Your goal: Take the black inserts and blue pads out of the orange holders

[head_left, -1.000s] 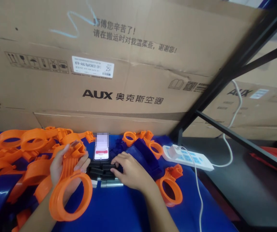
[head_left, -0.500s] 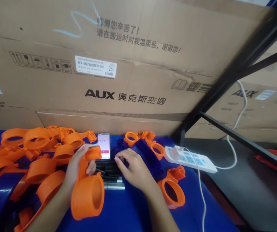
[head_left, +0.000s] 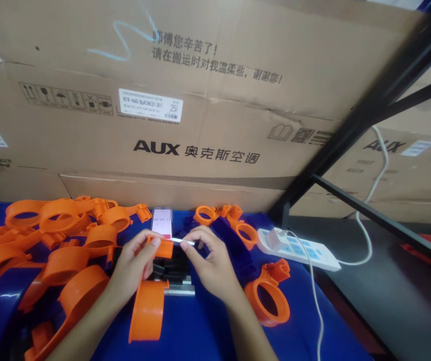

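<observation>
My left hand is closed round the arm of an orange plastic ring part. Its wide ring hangs below the fingers, and its block-shaped end points right at the top. Between the thumb and fingertips of my right hand is a thin, whitish ridged rod, perhaps a spring. The rod's left end lies at the upper edge of the orange block; whether it sits inside cannot be seen. Black pieces and silver metal bars lie on the blue surface beneath my hands.
Many orange ring parts are heaped at left; another lies right. A phone showing a timer stands behind my hands. Dark blue pieces and a white power strip with its cable are at right. A large carton backs the table.
The whitish rod now shows in my right hand, brought up to the orange block. My left hand has moved right and turned the orange part, so its ring faces differently.
</observation>
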`<state>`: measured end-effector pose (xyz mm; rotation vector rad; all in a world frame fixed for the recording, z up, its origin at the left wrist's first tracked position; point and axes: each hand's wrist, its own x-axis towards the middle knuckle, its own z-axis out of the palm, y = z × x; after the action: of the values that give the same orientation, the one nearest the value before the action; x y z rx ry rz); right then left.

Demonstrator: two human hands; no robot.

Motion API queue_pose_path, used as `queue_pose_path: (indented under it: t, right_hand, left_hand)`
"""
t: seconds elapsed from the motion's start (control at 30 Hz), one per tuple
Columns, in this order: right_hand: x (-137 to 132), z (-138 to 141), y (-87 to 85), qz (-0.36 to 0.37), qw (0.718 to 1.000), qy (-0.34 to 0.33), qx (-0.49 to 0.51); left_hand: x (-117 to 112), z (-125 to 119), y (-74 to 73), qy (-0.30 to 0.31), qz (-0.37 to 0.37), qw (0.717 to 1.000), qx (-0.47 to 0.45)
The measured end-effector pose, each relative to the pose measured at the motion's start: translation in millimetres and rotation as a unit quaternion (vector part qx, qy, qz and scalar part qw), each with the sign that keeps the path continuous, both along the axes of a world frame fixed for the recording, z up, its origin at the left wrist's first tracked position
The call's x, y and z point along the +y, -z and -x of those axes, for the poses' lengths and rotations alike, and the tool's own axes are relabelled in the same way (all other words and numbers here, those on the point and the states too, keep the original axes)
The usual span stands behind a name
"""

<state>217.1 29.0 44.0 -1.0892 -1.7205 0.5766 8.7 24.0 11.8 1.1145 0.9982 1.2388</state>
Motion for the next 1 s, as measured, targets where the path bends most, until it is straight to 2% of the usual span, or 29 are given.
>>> queue_pose_path:
  t: [0.07,0.13,0.17,0.23,0.3,0.37,0.53,0.7,0.77,0.83,0.9,1.0]
  right_hand:
    - [2,-12,-4.0,-0.015,0.998,0.053,0.000]
    - [2,-23,-7.9,-0.006,0.998,0.052,-0.033]
    - [1,-27,-9.6,0.015,0.998,0.015,-0.064]
    - [-6,-29,-11.7,0.082,0.982,-0.103,-0.137]
    - [-13,-24,-11.9,0.148,0.946,-0.204,-0.204]
    - [-18,-15,-10.2,0.182,0.920,-0.235,-0.256]
    - [-17,-5,-6.4,0.180,0.911,-0.165,-0.332]
    - [-14,-10,-15.3,0.168,0.931,-0.139,-0.292]
    - [-14,-10,-18.2,0.158,0.937,-0.151,-0.274]
    - [-14,-8,-17.4,0.165,0.928,-0.180,-0.280]
    - [-15,-4,-12.9,0.187,0.908,-0.211,-0.309]
    - [-18,4,-3.6,0.186,0.886,-0.214,-0.366]
  left_hand:
    - [2,13,-10.3,-0.008,0.008,0.994,-0.105]
    - [3,24,-19.4,0.006,0.020,0.977,-0.210]
    - [2,28,-22.6,0.016,0.025,0.969,-0.246]
    - [1,31,-26.1,0.030,0.029,0.959,-0.282]
    - [0,28,-26.7,0.025,0.026,0.957,-0.287]
    - [-2,23,-26.3,0.010,0.019,0.960,-0.278]
    - [-2,16,-23.9,-0.004,0.013,0.967,-0.254]
    - [3,14,-14.2,0.026,0.020,0.976,-0.217]
    - [3,12,-10.7,0.029,0.024,0.977,-0.211]
    - [2,11,-9.0,0.032,0.025,0.977,-0.207]
    - [2,10,-8.9,0.022,0.023,0.979,-0.203]
    - [2,10,-9.9,-0.002,0.015,0.980,-0.196]
